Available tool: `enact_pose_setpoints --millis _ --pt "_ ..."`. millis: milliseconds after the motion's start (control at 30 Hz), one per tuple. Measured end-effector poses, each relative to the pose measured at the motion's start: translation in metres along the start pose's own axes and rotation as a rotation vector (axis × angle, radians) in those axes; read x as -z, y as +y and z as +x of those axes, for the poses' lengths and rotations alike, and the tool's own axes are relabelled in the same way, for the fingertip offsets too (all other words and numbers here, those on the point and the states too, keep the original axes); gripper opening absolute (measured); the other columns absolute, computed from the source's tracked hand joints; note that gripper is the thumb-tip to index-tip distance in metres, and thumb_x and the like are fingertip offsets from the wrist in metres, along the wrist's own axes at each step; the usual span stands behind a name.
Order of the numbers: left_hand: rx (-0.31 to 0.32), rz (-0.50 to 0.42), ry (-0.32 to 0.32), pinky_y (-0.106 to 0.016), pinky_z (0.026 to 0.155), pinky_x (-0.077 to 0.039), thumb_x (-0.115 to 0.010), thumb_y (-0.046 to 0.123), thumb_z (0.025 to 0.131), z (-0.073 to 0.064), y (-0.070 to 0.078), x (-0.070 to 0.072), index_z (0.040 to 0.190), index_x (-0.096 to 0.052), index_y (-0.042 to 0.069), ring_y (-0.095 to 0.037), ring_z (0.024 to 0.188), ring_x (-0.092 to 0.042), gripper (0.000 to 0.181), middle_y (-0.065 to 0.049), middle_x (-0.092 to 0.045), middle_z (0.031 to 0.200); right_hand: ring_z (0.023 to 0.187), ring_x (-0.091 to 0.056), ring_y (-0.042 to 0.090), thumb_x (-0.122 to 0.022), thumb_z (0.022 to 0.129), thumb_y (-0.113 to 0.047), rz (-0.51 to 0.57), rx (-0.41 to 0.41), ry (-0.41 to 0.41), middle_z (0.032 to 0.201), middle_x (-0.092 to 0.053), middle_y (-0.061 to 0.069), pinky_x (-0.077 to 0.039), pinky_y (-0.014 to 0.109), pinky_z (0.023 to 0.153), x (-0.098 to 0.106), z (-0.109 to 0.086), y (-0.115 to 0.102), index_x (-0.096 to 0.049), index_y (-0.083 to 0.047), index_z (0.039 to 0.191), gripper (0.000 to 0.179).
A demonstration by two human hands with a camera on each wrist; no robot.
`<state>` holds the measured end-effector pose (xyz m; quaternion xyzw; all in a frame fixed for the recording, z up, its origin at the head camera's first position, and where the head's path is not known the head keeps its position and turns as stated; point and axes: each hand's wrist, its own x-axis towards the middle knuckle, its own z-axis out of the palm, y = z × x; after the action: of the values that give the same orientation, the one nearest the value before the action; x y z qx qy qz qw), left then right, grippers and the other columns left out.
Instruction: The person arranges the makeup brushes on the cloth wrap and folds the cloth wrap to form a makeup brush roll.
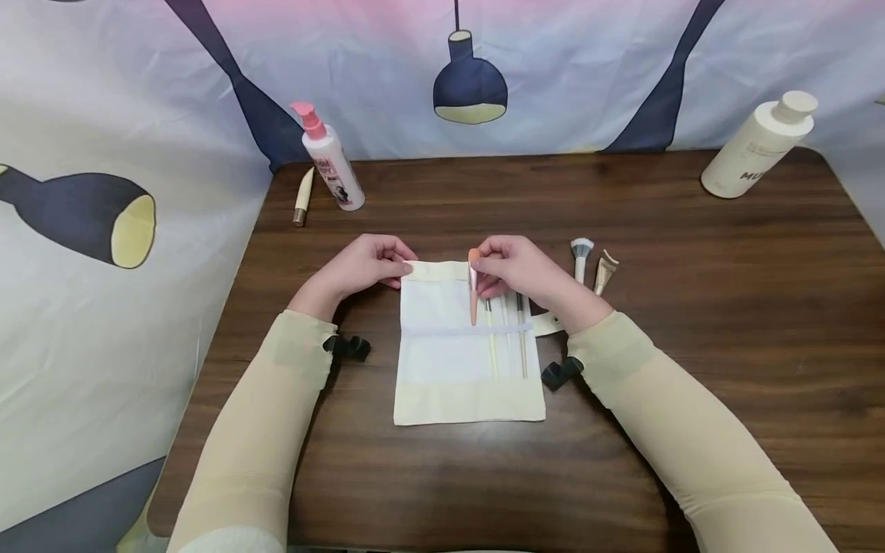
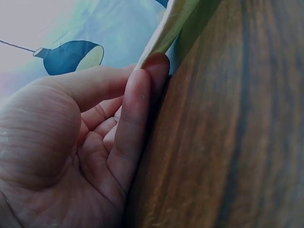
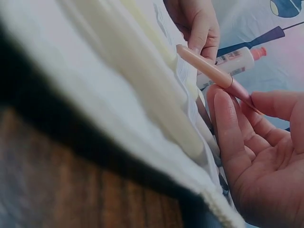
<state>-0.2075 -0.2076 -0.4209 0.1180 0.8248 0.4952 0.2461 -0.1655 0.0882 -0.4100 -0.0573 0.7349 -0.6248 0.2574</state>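
A cream cloth brush roll (image 1: 442, 403) lies unfolded on the table, with slim makeup brushes (image 1: 522, 346) slotted into its right side. My left hand (image 1: 362, 269) pinches the roll's far left corner between thumb and finger; the left wrist view shows the cloth edge (image 2: 156, 40) in that grip. Above the roll, my right hand (image 1: 515, 265) holds a makeup brush (image 1: 473, 307) with an orange-tan handle and a pink metallic collar. Thumb and fingers pinch it near the collar. In the right wrist view its tapered handle (image 3: 206, 69) points away from the palm, over the pockets.
Right of the roll lie a white-tipped brush (image 1: 581, 257) and a gold-handled brush (image 1: 605, 273), partly behind the right forearm. A pink-pump bottle (image 1: 335, 169) and a cream tapered tube (image 1: 303, 198) are at the back left. A large white bottle (image 1: 754, 150) stands back right.
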Motion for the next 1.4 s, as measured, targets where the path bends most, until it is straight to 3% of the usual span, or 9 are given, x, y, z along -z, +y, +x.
enact_pose_setpoints --millis 533,833,933,1167,1300,1400 --pt "0.012 -0.013 -0.003 -0.027 0.073 -0.063 -0.072 0.010 0.097 -0.0011 0.0003 -0.0004 0.115 -0.070 -0.001 -0.014 0.080 -0.069 0.021 -0.012 -0.070 0.095 0.069 -0.070 0.022 -0.068 0.102 -0.019 -0.086 0.005 -0.011 0.086 -0.073 0.015 -0.064 0.033 0.067 -0.0004 -0.0005 0.0009 -0.069 -0.001 0.107 0.019" --pt "-0.003 -0.015 0.002 -0.026 0.072 -0.063 -0.072 0.009 0.097 0.0003 0.0036 -0.0005 0.114 -0.070 -0.002 -0.014 0.079 -0.068 0.020 -0.012 -0.070 0.093 0.056 -0.055 0.018 -0.066 0.103 -0.025 -0.208 0.016 -0.037 0.084 -0.070 0.011 -0.044 0.029 0.049 0.0018 -0.0051 -0.0033 -0.070 -0.007 0.102 0.019" --pt "0.007 -0.012 -0.003 -0.026 0.073 -0.063 -0.072 0.010 0.097 0.0000 0.0036 -0.0007 0.115 -0.070 -0.001 -0.014 0.079 -0.068 0.021 -0.011 -0.070 0.093 0.054 -0.053 0.019 -0.066 0.103 -0.025 -0.225 0.016 -0.048 0.081 -0.068 0.010 -0.042 0.030 0.049 0.0020 -0.0060 -0.0031 -0.070 -0.007 0.102 0.019" --pt "-0.011 -0.005 0.002 -0.026 0.073 -0.063 -0.072 0.010 0.097 0.0010 0.0084 0.0014 0.115 -0.070 -0.001 -0.014 0.079 -0.068 0.021 -0.012 -0.070 0.094 0.047 -0.041 0.021 -0.067 0.101 -0.028 -0.295 0.031 -0.038 0.053 -0.047 0.002 -0.041 0.033 0.054 0.0044 -0.0074 -0.0071 -0.074 -0.012 0.100 0.017" --pt "0.007 -0.003 0.000 -0.026 0.073 -0.063 -0.072 0.009 0.097 -0.0002 0.0091 0.0020 0.115 -0.070 -0.002 -0.015 0.079 -0.068 0.021 -0.011 -0.070 0.093 0.048 -0.043 0.022 -0.066 0.101 -0.030 -0.346 0.022 -0.069 0.050 -0.045 0.001 -0.046 0.036 0.060 0.0029 -0.0080 -0.0087 -0.076 -0.015 0.100 0.017" --pt "0.002 0.000 0.007 -0.026 0.073 -0.063 -0.072 0.010 0.097 -0.0011 0.0041 -0.0016 0.115 -0.070 -0.002 -0.015 0.079 -0.068 0.021 -0.012 -0.070 0.093 0.047 -0.043 0.020 -0.067 0.100 -0.028 -0.356 0.021 -0.074 0.052 -0.047 0.001 -0.043 0.034 0.056 -0.0003 -0.0089 -0.0035 -0.076 -0.015 0.097 0.016"
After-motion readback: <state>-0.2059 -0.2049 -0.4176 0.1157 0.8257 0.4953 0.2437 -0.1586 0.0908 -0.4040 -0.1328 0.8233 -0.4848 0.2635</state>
